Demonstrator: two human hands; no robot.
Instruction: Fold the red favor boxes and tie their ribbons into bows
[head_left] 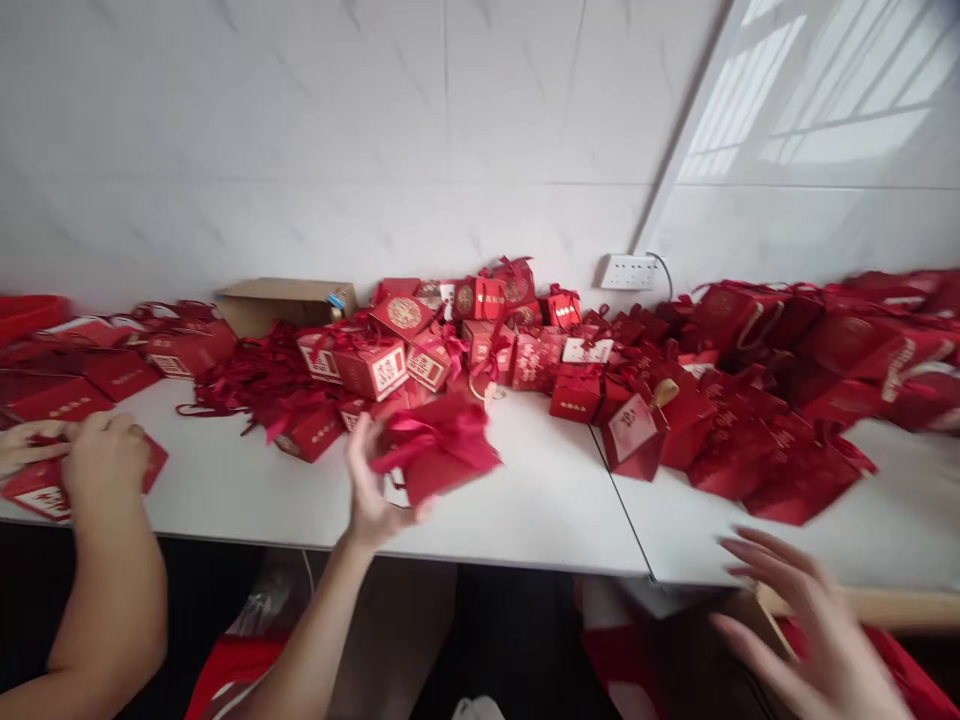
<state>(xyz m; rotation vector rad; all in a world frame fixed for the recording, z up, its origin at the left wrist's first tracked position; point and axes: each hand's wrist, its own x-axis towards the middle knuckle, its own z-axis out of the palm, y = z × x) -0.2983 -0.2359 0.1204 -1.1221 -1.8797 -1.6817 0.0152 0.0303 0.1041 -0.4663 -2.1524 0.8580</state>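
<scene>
My left hand (375,490) grips a red gift box (442,450) by its left side, tilted a little above the white table (525,500). A bright red ribbon bow (457,435) covers part of that box, and both are blurred by motion. Over at the lower right, my right hand (810,620) is off the table's front edge, fingers spread, with nothing in it. Nearest to it on the table stand red gift bags (799,475). Below it is a dark brown open container (697,650), partly hidden and blurred.
A co-worker's hands (109,455) hold another red box (41,490) at the left. Red boxes (367,365) and loose ribbons (259,385) are heaped along the wall. A cardboard box (289,300) stands behind them. A power strip (632,271) hangs on the tiled wall.
</scene>
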